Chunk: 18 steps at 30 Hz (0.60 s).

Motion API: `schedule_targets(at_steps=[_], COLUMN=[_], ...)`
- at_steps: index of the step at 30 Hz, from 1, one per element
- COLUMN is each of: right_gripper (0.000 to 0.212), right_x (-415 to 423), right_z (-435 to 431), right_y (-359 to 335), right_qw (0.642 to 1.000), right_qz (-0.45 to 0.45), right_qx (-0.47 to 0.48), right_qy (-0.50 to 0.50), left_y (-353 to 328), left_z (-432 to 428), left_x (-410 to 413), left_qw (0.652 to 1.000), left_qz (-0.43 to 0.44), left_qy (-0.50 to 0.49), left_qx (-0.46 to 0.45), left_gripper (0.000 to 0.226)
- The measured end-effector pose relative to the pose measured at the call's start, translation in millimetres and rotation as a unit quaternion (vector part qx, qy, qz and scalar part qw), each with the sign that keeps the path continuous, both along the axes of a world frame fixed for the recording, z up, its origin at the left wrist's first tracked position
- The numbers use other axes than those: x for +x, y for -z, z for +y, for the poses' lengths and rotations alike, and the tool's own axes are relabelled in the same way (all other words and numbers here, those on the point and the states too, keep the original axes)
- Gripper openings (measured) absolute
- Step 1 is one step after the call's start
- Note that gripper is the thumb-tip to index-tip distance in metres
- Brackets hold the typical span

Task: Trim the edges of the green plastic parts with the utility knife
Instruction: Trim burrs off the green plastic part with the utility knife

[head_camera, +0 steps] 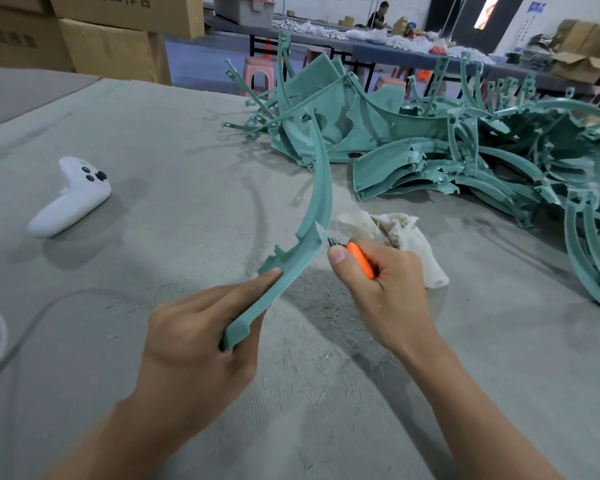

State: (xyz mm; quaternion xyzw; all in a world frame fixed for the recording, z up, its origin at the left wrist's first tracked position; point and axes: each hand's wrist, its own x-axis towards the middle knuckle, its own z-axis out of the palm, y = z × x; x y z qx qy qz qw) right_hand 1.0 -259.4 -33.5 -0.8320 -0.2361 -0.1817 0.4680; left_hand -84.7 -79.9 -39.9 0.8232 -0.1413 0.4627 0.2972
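L hand (191, 336) grips green part (321, 188); R hand (383, 289) w/ knife (359, 259).

Bright, diffuse light from above, soft shadows pooled on the grey table (174, 161); strong wide-angle bowing at frame edges; utility knife (361, 259) tip smeared, far background soft.

L hand (194, 341) & R hand (385, 289) both bare; bare forearms (465, 410) fill bottom of frame. Nails cut short, seen on R thumb.
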Motion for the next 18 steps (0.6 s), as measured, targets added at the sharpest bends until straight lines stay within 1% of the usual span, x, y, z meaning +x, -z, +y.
schedule_targets(at_steps=[6, 9, 13, 16, 18], right_gripper=[0.062, 0.059, 0.057, 0.06, 0.057], right_x=[1, 3, 9, 12, 11], right_z=[0, -1, -6, -9, -9], right_y=[-1, -1, -2, -3, -4], right_qw=[1.0, 1.0, 0.999, 0.999, 0.999], right_qz=[0.007, 0.003, 0.0, -0.004, -0.008], right_qx=[-0.001, 0.004, 0.01, 0.005, 0.004], right_qy=[0.018, 0.021, 0.037, 0.041, 0.035], left_y=[0, 1, 3, 4, 1], left_z=[-1, -1, -1, -1, -2], left_x=[0, 0, -2, -2, -2], left_qw=[1.0, 1.0, 0.999, 0.999, 0.999], left_qz=[-0.006, -0.005, 0.003, 0.006, 0.003], left_qy=[0.0, 0.002, 0.015, 0.025, 0.021], left_qx=[0.007, 0.012, 0.032, 0.03, 0.024], left_gripper=[0.024, 0.025, 0.031, 0.029, 0.026])
